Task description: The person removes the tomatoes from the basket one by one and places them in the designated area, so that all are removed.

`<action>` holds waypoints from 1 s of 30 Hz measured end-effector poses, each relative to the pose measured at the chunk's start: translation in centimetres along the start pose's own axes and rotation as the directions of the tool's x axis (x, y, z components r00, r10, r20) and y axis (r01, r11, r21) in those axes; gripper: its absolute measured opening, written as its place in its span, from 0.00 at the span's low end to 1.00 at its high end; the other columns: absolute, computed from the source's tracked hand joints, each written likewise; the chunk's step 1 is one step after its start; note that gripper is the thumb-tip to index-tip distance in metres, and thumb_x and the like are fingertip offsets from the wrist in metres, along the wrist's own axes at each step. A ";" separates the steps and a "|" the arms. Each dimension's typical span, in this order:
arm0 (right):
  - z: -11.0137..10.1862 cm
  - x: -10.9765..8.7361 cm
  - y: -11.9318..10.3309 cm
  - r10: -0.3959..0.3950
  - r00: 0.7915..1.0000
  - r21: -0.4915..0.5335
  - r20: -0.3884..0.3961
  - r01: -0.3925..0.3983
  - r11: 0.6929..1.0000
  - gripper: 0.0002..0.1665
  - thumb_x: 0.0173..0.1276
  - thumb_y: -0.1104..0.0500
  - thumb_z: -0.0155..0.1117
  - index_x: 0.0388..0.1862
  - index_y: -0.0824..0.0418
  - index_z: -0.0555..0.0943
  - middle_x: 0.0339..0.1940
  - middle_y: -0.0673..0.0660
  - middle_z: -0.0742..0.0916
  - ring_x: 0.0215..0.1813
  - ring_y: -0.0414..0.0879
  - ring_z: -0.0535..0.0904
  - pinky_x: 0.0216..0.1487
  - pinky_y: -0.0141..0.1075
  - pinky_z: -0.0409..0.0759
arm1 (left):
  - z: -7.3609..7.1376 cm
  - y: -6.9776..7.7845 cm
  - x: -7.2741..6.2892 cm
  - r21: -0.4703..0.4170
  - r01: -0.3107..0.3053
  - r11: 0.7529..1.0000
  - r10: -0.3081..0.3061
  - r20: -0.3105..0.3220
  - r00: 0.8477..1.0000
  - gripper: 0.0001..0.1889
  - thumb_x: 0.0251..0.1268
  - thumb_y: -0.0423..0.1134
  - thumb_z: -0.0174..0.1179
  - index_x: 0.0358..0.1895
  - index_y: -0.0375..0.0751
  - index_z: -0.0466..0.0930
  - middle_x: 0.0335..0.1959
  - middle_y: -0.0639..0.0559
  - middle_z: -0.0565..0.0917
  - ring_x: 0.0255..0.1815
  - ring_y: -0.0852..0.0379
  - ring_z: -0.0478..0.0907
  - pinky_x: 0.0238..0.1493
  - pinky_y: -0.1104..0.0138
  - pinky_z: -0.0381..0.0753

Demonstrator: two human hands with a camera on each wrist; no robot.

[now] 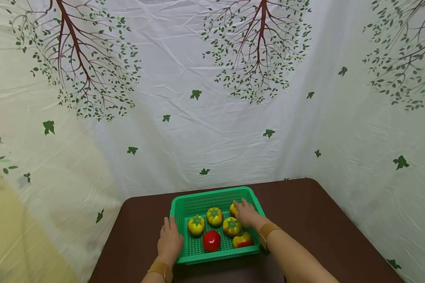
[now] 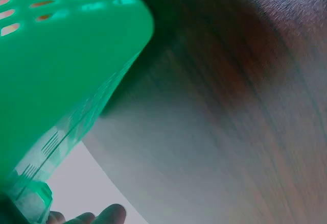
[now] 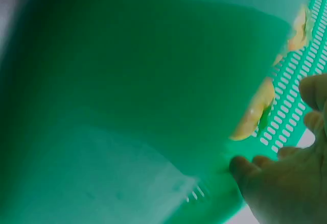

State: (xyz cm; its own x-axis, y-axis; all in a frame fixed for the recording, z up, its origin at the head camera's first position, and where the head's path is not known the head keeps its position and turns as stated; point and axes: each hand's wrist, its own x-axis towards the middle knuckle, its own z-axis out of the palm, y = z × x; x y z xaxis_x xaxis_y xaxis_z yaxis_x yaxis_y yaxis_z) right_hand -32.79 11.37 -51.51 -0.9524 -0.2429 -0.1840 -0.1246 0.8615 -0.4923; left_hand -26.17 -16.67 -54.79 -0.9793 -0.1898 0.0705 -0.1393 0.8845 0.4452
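A green plastic basket (image 1: 212,257) with slotted sides holds several toy-like fruits. Yellow ones with green leafy tops, such as the yellow fruit (image 1: 196,225) on the left, look like persimmons. In the front row are a glossy red fruit (image 1: 211,241) and a red-and-yellow fruit (image 1: 243,240). My left hand (image 1: 170,240) is at the basket's left rim, fingers extended forward. Over the back right corner reaches my right hand (image 1: 247,214), fingers spread beside a partly covered yellow-red fruit (image 1: 233,210). The right wrist view shows nothing gripped; contact with that fruit cannot be told.
The basket stands on a dark brown table (image 1: 297,212) with rounded far corners. A white cloth (image 1: 226,149) printed with trees and leaves hangs behind and at both sides. Each wrist wears a tan band (image 1: 268,232).
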 end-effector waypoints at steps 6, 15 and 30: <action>0.2 0.0 0.2 -0.025 0.998 0.004 0.057 0.025 1.000 0.33 0.77 0.63 0.53 0.78 0.63 0.61 0.80 0.72 0.57 0.77 0.77 0.55 0.72 0.69 0.60 | 0.4 0.0 0.0 -0.024 0.021 0.999 -0.021 0.006 1.000 0.35 0.69 0.30 0.55 0.78 0.33 0.55 0.79 0.30 0.54 0.68 0.30 0.69 0.55 0.41 0.79; -2.4 -1.4 -0.6 -0.085 0.974 -0.068 0.211 0.101 0.993 0.37 0.77 0.58 0.56 0.80 0.63 0.56 0.80 0.73 0.57 0.78 0.73 0.56 0.74 0.65 0.62 | 0.5 0.0 0.5 -0.034 -0.002 0.999 0.003 0.034 0.999 0.30 0.77 0.29 0.45 0.79 0.32 0.53 0.80 0.30 0.53 0.62 0.28 0.74 0.55 0.40 0.79; -1.1 4.0 0.3 0.053 0.990 -0.116 0.132 -0.038 0.993 0.44 0.66 0.67 0.64 0.80 0.57 0.60 0.81 0.70 0.56 0.78 0.73 0.56 0.70 0.66 0.67 | 0.5 0.1 0.6 -0.007 0.013 1.000 -0.012 0.039 0.999 0.29 0.76 0.26 0.46 0.78 0.32 0.55 0.79 0.30 0.56 0.45 0.35 0.81 0.43 0.45 0.83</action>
State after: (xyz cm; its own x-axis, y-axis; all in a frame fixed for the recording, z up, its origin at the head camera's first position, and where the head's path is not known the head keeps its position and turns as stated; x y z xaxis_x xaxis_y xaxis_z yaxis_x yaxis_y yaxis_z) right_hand -37.00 11.17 -51.44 -0.9126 -0.2537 -0.3208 -0.1200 0.9159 -0.3830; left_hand -26.85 -16.44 -55.13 -0.9824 -0.1841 0.0306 -0.1507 0.8791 0.4522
